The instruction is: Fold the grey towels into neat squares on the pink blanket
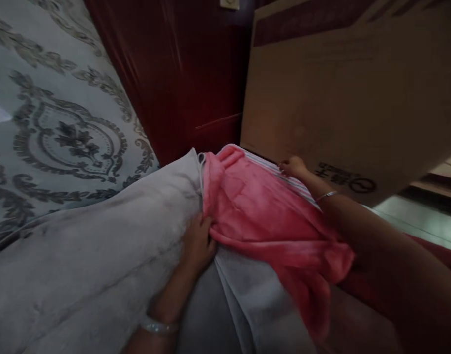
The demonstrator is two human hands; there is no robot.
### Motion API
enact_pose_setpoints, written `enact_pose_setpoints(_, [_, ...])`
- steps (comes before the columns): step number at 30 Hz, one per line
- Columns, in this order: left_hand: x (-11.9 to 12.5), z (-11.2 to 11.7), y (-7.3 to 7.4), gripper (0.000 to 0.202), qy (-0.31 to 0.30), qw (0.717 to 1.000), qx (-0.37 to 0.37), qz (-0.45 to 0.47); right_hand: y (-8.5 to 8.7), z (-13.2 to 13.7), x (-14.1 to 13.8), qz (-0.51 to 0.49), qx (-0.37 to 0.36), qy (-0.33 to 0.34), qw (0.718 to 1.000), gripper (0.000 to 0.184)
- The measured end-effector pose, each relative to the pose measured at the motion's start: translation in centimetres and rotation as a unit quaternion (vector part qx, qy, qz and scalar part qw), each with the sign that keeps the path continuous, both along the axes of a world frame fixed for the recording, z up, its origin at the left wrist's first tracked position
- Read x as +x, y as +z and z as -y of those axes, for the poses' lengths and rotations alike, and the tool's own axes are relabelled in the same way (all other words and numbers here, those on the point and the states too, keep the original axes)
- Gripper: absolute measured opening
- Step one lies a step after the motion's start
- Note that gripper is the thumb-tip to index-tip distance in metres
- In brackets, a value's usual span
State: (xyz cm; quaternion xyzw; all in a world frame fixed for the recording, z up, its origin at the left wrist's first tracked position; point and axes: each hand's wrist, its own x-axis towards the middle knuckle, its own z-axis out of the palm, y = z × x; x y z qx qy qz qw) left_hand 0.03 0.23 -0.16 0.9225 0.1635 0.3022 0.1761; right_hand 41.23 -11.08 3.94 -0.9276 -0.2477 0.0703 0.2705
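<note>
A pink-red plush blanket point(251, 206) lies bunched over the end of a grey padded seat or bed point(136, 221). My left hand point(199, 241) grips the near left edge of the blanket, its fingers curled in the fabric. Across the blanket, my right hand point(293, 167) rests at the far side, over a striped white-and-pink cloth point(262, 162). Its fingers are bent together at the striped cloth's edge; what lies between them is too small to make out. Part of the blanket droops down the near right side.
A large cardboard box point(339, 98) stands close behind my right hand. Next to it is a dark red glossy door or panel point(173, 73). Patterned wallpaper point(70, 123) covers the wall on the left. Pale floor point(420, 221) shows at the right.
</note>
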Motion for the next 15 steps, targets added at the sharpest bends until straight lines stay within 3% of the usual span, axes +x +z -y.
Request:
enact_pose_setpoints(3, [0.2,-0.3,0.2,0.024,-0.004,1.000,0.009,0.000,-0.3,7.9,-1.9,-0.025,-0.064,-0.012,0.998,0.013])
enact_pose_setpoints(6, [0.5,-0.6,0.4,0.023,-0.003,1.000,0.017,0.003,-1.1,11.8,-4.7,-0.042,-0.100,-0.014,0.994,0.014])
enact_pose_setpoints(10, [0.6,-0.7,0.7,0.022,-0.005,1.000,0.023,0.004,-1.8,11.9,-7.1,-0.020,-0.117,-0.027,0.993,0.008])
enact_pose_setpoints(15, [0.6,-0.8,0.4,0.023,-0.007,0.999,0.035,0.003,-0.8,12.2,-6.6,0.044,-0.107,-0.093,0.989,0.019])
